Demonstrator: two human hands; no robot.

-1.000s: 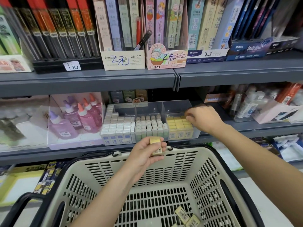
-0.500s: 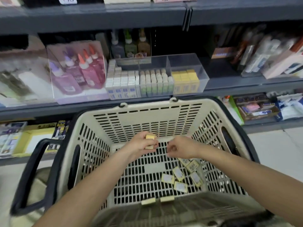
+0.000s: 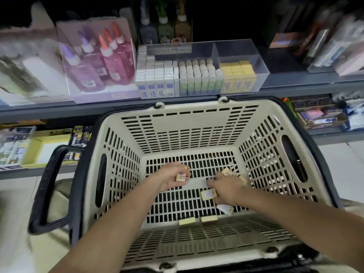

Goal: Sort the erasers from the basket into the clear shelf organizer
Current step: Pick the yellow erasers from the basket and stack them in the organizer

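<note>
Item: loose erasers (image 3: 209, 218), basket (image 3: 189, 133) floor, near right. I judge them light, firm blocks; pinch the long sides. Right hand (image 3: 226, 189) among them, grip blurred, cannot tell. Left hand (image 3: 171, 177) pinches one eraser (image 3: 181, 177). Far: clear organizer (image 3: 244, 54), yellow bay right.

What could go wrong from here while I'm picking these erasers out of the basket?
The left hand holds an eraser while the right hand digs among loose erasers; overfilling either hand could drop one. Two pale erasers against the near wall of the basket are easily missed. In the organizer, the front rows of the yellow section look full, so adding more may topple them.
</note>
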